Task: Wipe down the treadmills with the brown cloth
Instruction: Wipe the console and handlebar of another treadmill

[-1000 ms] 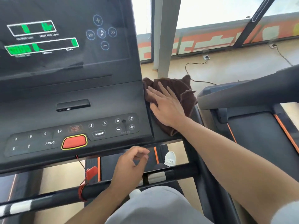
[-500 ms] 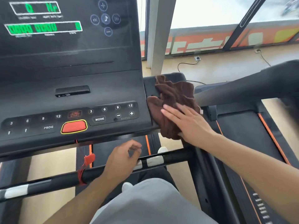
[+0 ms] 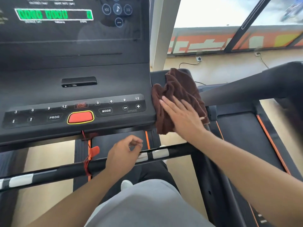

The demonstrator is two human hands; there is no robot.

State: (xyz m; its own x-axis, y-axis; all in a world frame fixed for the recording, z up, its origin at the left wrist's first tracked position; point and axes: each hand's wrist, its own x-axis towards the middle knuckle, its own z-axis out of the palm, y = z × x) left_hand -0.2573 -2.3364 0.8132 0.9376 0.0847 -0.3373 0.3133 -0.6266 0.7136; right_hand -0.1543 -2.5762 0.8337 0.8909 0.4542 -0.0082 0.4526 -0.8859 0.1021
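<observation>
Black treadmill console (image 3: 73, 89) beside windows (image 3: 213, 12)

This is a gym. A treadmill console (image 3: 73, 89) with green digital readouts, speed and incline buttons and a red stop button (image 3: 80, 117) fills the view, a second treadmill (image 3: 242, 128) stands just beside it, and large windows (image 3: 229, 12) run along the wall.

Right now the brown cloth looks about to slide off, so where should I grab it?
Pinch the bunched upper folds of the brown cloth from above. They stand up in ridges on the side rail, while the lower part lies pressed flat under the right hand, probably harder to pinch.
</observation>
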